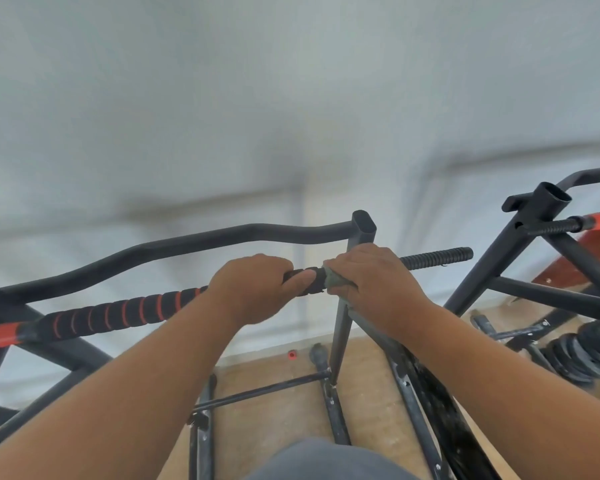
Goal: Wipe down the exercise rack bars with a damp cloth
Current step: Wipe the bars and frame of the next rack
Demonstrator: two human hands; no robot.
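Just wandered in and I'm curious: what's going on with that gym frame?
A person is cleaning an exercise rack. The left hand grips the padded black-and-orange bar to steady it, while the right hand wraps a greenish cloth around the same bar, next to the upright post. The ribbed bar end sticks out beyond the cloth.

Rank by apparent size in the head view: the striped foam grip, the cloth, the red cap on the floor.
1. Striped foam grip, longest by far.
2. Cloth, mostly hidden under the right hand, so its full size is unsure.
3. Red cap, tiny and farther away.
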